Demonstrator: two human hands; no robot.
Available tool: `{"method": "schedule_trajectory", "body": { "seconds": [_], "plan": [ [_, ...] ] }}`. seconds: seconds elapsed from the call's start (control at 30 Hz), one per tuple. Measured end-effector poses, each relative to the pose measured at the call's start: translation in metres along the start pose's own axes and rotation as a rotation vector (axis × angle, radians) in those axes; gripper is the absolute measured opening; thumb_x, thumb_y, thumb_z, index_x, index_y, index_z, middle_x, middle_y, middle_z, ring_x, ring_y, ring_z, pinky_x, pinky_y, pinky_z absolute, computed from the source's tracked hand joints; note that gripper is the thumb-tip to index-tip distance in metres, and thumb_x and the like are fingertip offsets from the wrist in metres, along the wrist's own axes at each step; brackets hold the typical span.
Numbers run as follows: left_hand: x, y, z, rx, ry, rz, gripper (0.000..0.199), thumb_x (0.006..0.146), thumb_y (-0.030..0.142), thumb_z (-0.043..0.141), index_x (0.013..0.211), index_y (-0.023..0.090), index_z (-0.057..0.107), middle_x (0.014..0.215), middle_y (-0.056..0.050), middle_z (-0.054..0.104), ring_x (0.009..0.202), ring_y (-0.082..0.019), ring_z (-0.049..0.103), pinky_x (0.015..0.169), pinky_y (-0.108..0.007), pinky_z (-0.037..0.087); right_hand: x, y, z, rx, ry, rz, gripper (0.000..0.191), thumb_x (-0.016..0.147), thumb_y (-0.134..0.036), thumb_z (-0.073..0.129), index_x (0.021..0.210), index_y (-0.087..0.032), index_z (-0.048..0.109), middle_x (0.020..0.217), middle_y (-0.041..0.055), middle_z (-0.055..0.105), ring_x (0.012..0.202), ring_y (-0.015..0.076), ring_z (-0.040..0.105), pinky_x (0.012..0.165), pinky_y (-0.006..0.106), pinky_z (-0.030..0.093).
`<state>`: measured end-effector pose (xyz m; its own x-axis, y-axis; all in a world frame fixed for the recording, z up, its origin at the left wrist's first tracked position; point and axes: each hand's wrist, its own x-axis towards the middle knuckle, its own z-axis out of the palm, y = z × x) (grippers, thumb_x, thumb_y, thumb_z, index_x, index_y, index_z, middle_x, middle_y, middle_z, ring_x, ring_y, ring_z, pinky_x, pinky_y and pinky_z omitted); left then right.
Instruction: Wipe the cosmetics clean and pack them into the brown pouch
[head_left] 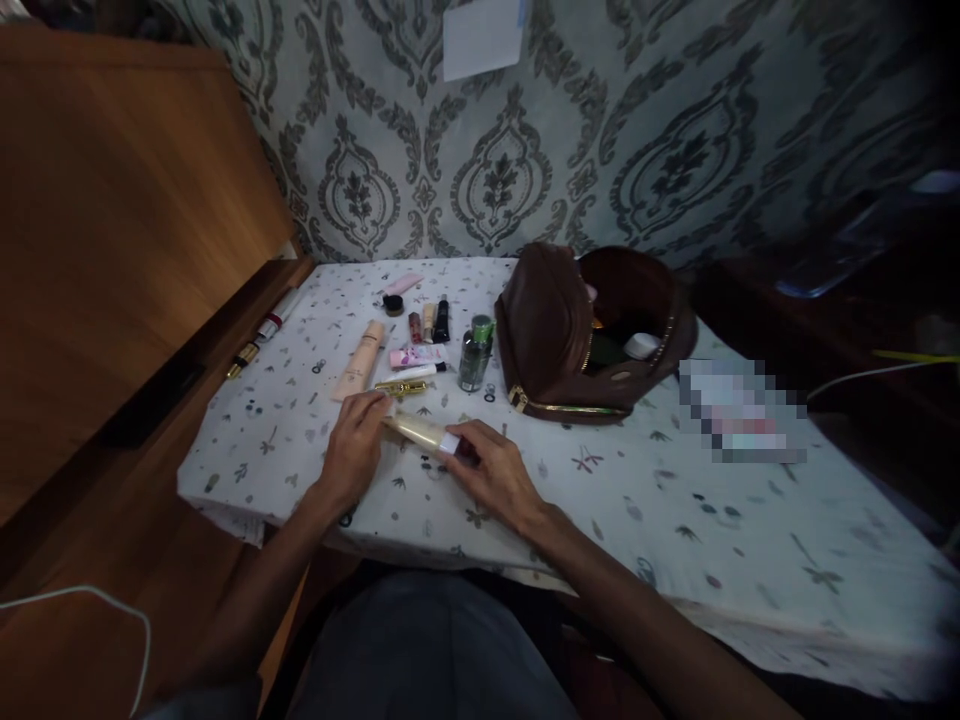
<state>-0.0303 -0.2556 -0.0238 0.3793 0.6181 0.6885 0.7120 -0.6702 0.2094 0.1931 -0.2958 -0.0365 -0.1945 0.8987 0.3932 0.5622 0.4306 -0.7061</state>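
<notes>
no label text legible, slim pale-yellow tapered tube (418,432) pinched at both ends by left hand (355,447) and right hand (495,472), held above white printed cloth (615,480), smooth brown leather bag (551,325) near

Before you, the bag (541,318) looked like smooth brown leather with a shiny metal zip (577,409) — your table wore matt printed cloth (600,500), and the cabinet (135,200) was softly glossy wood.

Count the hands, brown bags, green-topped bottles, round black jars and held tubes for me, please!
Hands: 2, the left hand and right hand
Brown bag: 1
Green-topped bottle: 1
Round black jar: 1
Held pale yellow tube: 1
Total: 6
</notes>
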Motion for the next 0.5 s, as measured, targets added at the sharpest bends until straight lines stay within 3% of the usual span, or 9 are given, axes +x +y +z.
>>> {"method": "schedule_trajectory", "body": {
  "seconds": [0.13,0.27,0.5],
  "plan": [
    [0.000,0.031,-0.006,-0.092,0.092,0.054,0.038,0.095,0.006,0.043,0.127,0.018,0.059,0.117,-0.012,0.063,0.113,-0.023,0.057,0.099,-0.045,0.051,0.003,-0.002,-0.003,0.072,0.024,0.067,0.009,0.088,-0.024,0.059,0.090,-0.019,0.066,0.080,0.0029,0.062,0.068,0.0158,0.059,0.063,0.027,0.048],
    [-0.009,0.063,0.005,-0.200,-0.016,0.161,0.039,0.096,0.006,0.042,0.131,0.016,0.057,0.113,-0.013,0.066,0.111,-0.023,0.058,0.095,-0.042,0.055,0.003,0.000,-0.003,0.097,0.044,0.059,0.013,0.088,-0.016,0.053,0.086,-0.018,0.065,0.079,0.0028,0.060,0.068,0.0148,0.058,0.064,0.027,0.048],
    [-0.010,0.053,0.012,-0.293,-0.029,-0.016,0.034,0.097,0.008,0.043,0.125,0.019,0.060,0.110,-0.011,0.067,0.107,-0.021,0.060,0.093,-0.043,0.055,-0.002,-0.004,-0.001,-0.010,-0.047,-0.029,0.033,0.087,-0.026,0.060,0.119,-0.018,0.058,0.098,0.0058,0.059,0.079,0.0180,0.061,0.074,0.032,0.053]
  ]
}}
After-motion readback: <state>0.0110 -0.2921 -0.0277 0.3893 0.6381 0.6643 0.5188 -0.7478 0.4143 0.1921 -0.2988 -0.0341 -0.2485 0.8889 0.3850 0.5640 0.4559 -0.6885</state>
